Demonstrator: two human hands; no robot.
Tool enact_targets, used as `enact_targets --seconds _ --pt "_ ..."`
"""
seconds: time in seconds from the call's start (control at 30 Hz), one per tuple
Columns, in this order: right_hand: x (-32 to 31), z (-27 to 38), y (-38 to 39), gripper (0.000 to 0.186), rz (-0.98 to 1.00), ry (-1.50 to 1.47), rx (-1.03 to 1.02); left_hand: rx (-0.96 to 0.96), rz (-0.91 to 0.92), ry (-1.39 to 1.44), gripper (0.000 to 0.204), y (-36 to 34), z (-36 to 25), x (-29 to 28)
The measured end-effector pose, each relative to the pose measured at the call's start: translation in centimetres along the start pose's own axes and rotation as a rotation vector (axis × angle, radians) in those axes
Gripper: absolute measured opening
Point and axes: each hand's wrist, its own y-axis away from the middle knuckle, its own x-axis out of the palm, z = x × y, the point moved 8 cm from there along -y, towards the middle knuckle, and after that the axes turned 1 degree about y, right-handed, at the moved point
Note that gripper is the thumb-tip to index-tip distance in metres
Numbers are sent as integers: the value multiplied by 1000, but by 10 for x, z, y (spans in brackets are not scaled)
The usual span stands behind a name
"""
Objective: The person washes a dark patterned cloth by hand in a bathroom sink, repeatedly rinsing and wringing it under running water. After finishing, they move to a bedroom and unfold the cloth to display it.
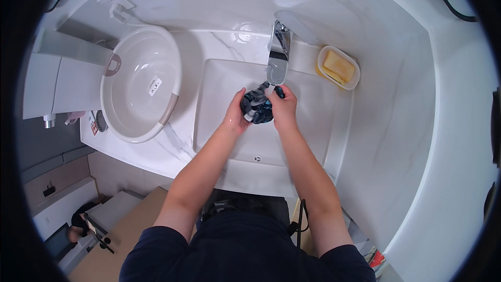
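Between my two hands is a crumpled bundle of dark blue-black cloth (257,105) with some lighter patches. It is held above the white sink (219,86), right under the spout of the chrome faucet (279,52). What looks like a short stream of water runs from the spout onto it. My left hand (236,113) cups the bundle from its left side, with the thumb up along the edge. My right hand (284,108) grips its right side, fingers curled on the fabric. The fingertips are partly hidden by the cloth.
Left of the sink stands a large white wash basin (138,102) on the marbled counter. A yellow soap bar (338,68) sits in a soap dish (356,77) right of the faucet. A plug (116,10) is in the wall socket. At the lower left, another person (78,224) is partly visible.
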Motion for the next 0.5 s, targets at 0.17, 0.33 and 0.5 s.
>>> enact_targets --seconds 0.17,0.33,0.5 --pt "36 66 61 22 118 567 -626 -408 373 203 67 -6 16 36" --pt "66 88 112 17 132 773 -1049 -211 629 212 41 -59 35 29" --pt "41 67 74 14 1 650 -887 -130 773 353 30 -77 58 27"
